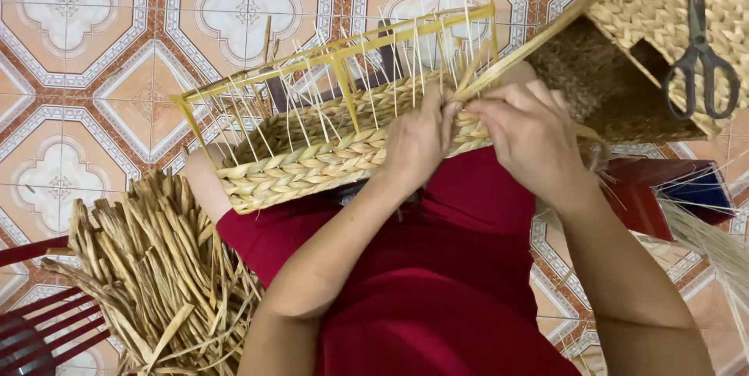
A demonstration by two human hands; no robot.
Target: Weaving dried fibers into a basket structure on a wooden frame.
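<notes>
On the lap, over the red garment, rests the half-woven basket (328, 150); both hands, left hand (417, 138) and right hand (530, 142), pinch a fibre strand (538, 37). It looks light, its thin upright stakes brittle; the braided rows seem the safest place to hold.

A pair of dark scissors (701, 56) lay on top of a finished woven basket (663, 1) at the top right. A big bundle of dry straw strips (156, 267) sat on the floor at the bottom left. Beside it was part of a dark red plastic chair (39, 329). The tiled floor (78, 48) had red and white flower shapes. A red and blue box (671, 189) stood at the right.
</notes>
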